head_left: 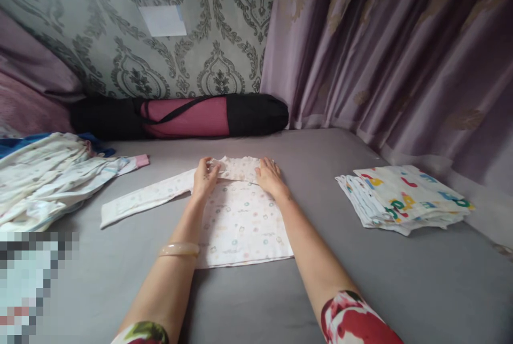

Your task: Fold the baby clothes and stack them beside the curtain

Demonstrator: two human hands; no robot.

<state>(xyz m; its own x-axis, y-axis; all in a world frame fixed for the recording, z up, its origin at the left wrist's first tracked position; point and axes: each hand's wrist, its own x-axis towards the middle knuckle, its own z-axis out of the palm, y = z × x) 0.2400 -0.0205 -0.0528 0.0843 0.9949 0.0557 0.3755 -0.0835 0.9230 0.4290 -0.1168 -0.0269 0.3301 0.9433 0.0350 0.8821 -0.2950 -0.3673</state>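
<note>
A small white long-sleeved shirt with a faint pastel print lies flat in front of me. One sleeve stretches out to the left, while the other is folded across the top, below the neckline. My left hand is closed on fabric at the left shoulder, its fingers curled. At the opposite shoulder my right hand grips the folded edge, thumb toward the middle; its fingertips are partly hidden. A pale bangle circles my left wrist.
Rumpled clothes lie in a heap at the left. A stack of folded clothes, the top one brightly printed, sits at the right on the grey sheet. Along the patterned wall rests a black and maroon long bag. Purple curtains hang at the right.
</note>
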